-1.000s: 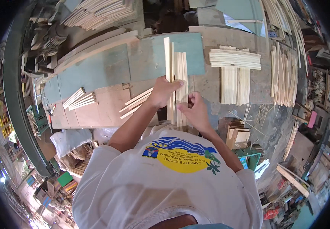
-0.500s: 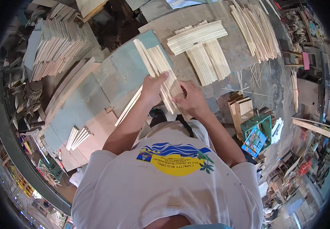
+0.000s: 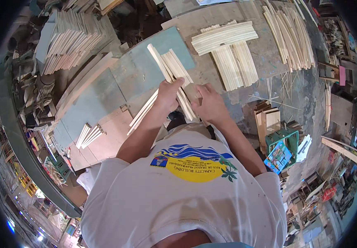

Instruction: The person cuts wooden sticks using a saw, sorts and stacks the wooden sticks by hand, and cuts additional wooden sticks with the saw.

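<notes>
My left hand (image 3: 169, 94) grips pale wooden strips (image 3: 157, 56) that slant away from me across the worktable, its thumb lying over them. My right hand (image 3: 207, 103) is closed at the right side of these strips, fingers curled; what exactly it pinches is partly hidden. Beside my left wrist lie a few thin strips (image 3: 139, 118). Farther left is a small fanned group of sticks (image 3: 89, 136). To the upper right, stacked strips (image 3: 234, 68) lie with a crosswise layer (image 3: 224, 37) on top at their far end.
The bench's teal board (image 3: 87, 111) extends leftward. A large slat stack (image 3: 69, 43) is at upper left, long loose strips (image 3: 288, 39) at upper right. A green crate (image 3: 290, 138) with upright boards (image 3: 271, 120) stands by my right elbow. Cluttered shelving surrounds the workspace.
The view has swung, shifting the bench. The held strips have gone from pointing straight away from me to slanting leftward at the far end, with both hands still at them.
</notes>
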A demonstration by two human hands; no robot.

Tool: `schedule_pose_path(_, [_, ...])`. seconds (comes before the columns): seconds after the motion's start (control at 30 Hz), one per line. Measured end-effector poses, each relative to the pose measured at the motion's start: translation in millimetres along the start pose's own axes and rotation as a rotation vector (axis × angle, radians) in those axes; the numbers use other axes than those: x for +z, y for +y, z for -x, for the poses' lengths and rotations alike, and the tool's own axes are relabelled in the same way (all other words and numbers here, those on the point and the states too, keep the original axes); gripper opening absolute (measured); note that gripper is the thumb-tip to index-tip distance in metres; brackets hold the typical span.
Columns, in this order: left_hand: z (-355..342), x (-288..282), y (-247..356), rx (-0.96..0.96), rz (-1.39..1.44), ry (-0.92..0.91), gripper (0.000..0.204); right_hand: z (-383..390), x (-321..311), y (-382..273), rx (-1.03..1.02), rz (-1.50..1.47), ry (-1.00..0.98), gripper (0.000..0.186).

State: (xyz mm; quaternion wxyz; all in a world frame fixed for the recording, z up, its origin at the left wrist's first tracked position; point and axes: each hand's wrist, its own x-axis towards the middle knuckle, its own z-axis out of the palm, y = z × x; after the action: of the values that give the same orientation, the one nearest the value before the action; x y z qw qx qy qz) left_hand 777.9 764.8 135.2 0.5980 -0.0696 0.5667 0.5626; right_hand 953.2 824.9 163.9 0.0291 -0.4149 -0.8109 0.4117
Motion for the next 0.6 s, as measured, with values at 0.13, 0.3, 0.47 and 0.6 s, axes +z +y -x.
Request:
schedule_pose_path(0.13, [3, -3, -6, -0.014, 0.017, 0.085, 0.026, -7, -2, 6, -0.103, -0.002, -0.090, 0.057])
schedule_pose_path(0.3, [-3, -1, -15, 0.027, 0.001, 0.034, 0.022, -15, -20, 1, -0.022, 0.033, -0.167, 0.056])
schedule_pose_path(0.47, [16, 36, -1, 0.041, 0.192, 0.041, 0.015, -56, -62, 65, -0.235, 0.170, -0.008, 0.048])
schedule_pose_path(0.6, [10, 3, -5, 0.025, 0.106, 0.107, 0.018, -107, -125, 121, -0.511, 0.524, -0.015, 0.047])
